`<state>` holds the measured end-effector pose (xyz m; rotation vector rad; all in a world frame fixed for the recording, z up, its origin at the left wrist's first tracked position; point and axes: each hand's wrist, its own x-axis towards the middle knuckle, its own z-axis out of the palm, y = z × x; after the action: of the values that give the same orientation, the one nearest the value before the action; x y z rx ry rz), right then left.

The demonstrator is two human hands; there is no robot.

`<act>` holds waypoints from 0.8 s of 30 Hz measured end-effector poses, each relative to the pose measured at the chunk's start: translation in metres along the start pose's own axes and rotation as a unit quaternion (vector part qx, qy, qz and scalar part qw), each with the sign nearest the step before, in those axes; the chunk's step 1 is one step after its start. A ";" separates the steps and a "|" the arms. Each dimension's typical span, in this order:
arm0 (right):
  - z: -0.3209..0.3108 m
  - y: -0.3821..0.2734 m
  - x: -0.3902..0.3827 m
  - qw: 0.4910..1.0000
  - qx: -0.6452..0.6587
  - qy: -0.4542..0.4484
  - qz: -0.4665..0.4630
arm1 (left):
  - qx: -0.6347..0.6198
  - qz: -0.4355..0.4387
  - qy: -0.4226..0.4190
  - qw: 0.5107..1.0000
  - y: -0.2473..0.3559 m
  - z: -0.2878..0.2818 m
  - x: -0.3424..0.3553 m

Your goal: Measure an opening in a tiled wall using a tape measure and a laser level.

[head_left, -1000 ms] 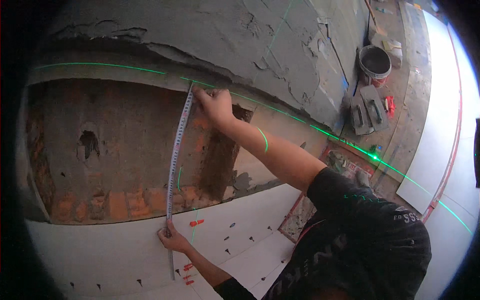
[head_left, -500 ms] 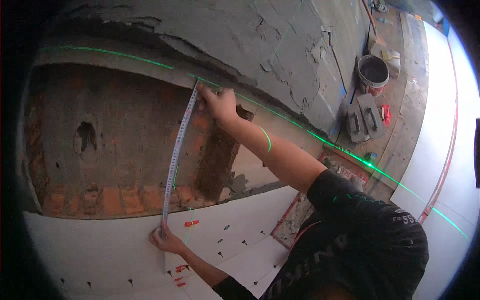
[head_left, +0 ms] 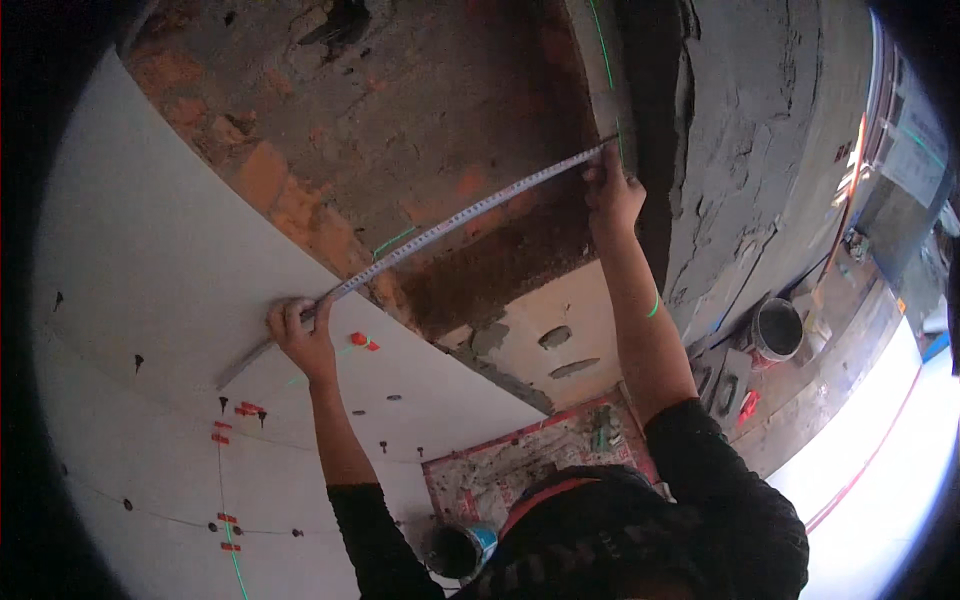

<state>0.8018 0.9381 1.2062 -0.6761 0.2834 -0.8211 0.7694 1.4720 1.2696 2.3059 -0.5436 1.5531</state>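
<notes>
A pale, marked measuring tape [head_left: 470, 212] stretches diagonally across a rough recess [head_left: 450, 110] with bare mortar and orange brick in it. My right hand [head_left: 614, 198] pinches its upper end against the strip of wall beside the recess, where a green laser line [head_left: 604, 45] runs. Farther down, my left hand [head_left: 302, 335] closes round the tape at the edge of a large white tile [head_left: 210, 250]. The tape's tail passes beyond the left hand and lies over the tile. No tape case shows.
Dark clips and red wedges [head_left: 364, 341] sit along the tiles. Rough grey plaster [head_left: 755, 130] covers the wall at right. A bucket [head_left: 777, 328], trowels [head_left: 730, 385] and boards lie at far right. Another bucket [head_left: 455, 550] stands near my body by a littered patch [head_left: 500, 465].
My view has turned, so the recess and tape now sit higher and at another slant. Both hands still grip the tape across the recess.
</notes>
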 end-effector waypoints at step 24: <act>0.007 -0.008 -0.022 0.999 -0.006 0.000 -0.049 | 0.093 -0.018 -0.098 0.991 0.032 -0.017 0.021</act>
<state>0.7859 0.9538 1.2168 -0.7050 0.2579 -0.9133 0.7475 1.4482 1.2966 2.6123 -0.4148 1.4240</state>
